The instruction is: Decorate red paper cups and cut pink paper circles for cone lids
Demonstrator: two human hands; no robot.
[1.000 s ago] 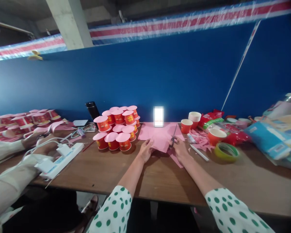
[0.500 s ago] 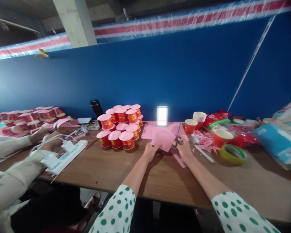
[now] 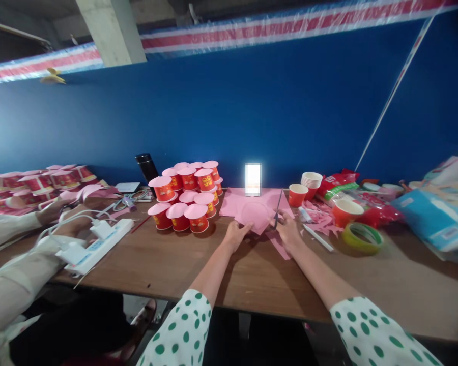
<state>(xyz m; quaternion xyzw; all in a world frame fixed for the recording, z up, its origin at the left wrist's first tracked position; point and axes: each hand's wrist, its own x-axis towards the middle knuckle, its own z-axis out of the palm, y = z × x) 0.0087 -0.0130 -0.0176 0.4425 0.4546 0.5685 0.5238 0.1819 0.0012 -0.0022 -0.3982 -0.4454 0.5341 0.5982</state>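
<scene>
My left hand (image 3: 235, 235) pinches the near edge of a pink paper sheet (image 3: 254, 214) that has a circle drawn on it. My right hand (image 3: 288, 230) is closed around the handles of a pair of scissors (image 3: 278, 207), whose blades point up and away along the sheet's right edge. More pink sheets (image 3: 232, 203) lie beneath, flat on the brown table (image 3: 198, 264). Both my sleeves are white with green dots.
A pile of red paper cups capped with pink discs (image 3: 185, 198) stands left of the paper. Right of it are open red cups (image 3: 297, 194), pink scraps (image 3: 320, 216), a pen (image 3: 318, 238), a tape roll (image 3: 362, 237) and bags. A co-worker's hands (image 3: 66, 221) work near a power strip (image 3: 99, 244).
The view has swung slightly. My hands stayed on the pink sheet, and the scissors have crept a little further along its right edge.
</scene>
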